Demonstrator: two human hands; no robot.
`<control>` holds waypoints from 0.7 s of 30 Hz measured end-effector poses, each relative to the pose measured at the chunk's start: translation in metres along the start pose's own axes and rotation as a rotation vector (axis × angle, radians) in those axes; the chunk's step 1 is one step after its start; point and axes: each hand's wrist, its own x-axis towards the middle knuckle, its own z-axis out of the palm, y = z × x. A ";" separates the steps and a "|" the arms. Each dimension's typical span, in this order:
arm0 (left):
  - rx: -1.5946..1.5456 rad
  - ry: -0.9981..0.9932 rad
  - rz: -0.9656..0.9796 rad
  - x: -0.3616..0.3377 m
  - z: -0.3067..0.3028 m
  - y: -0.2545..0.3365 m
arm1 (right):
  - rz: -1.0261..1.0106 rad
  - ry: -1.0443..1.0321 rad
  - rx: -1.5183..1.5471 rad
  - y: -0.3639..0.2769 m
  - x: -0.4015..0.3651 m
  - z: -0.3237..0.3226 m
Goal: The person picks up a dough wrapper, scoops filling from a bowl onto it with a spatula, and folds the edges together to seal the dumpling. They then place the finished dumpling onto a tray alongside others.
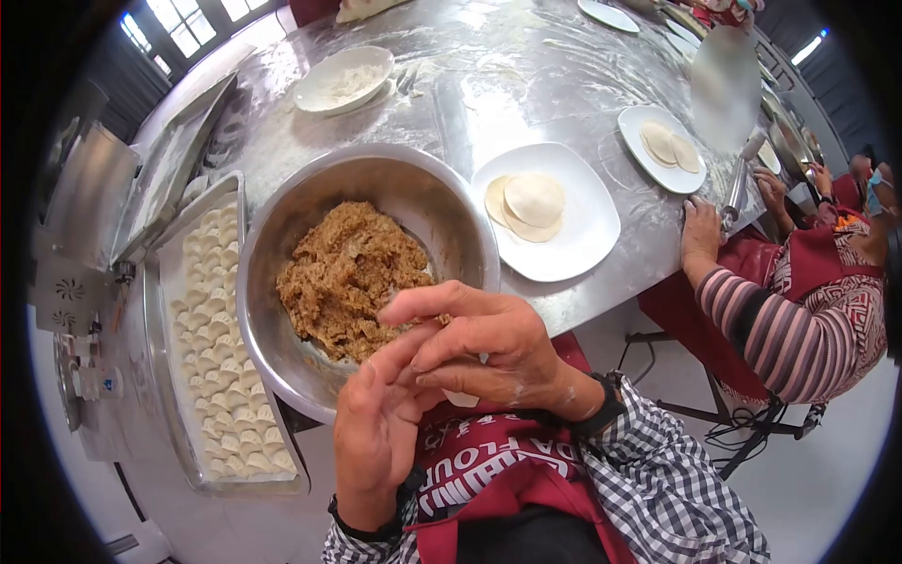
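My left hand (374, 428) and my right hand (503, 348) meet in front of my apron, fingers curled together at the near rim of a steel bowl. Between them they close on a dumpling (462, 399); only slivers of its pale dough show, and the rest is hidden by fingers. Brown minced filling (348, 273) fills part of the metal bowl (282, 202). Just right of the bowl, a white square plate (587, 230) carries a few round dough wrappers (534, 200).
On the left, a metal tray (155, 348) holds rows of folded dumplings (225, 357). Behind the bowl stands a dish of flour (343, 83). Another plate of wrappers (662, 146) lies farther right. A co-worker in a striped sleeve (747, 305) sits there, hand near a rolling pin (735, 193).
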 end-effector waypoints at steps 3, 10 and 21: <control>-0.026 0.023 0.026 -0.004 -0.010 -0.007 | -0.076 -0.008 -0.044 0.003 0.001 0.000; -0.151 -0.115 -0.071 -0.001 -0.012 0.003 | 0.003 -0.015 0.040 0.000 0.000 0.001; -0.063 -0.090 -0.081 0.002 -0.021 -0.003 | -0.113 -0.055 0.013 0.018 -0.006 0.002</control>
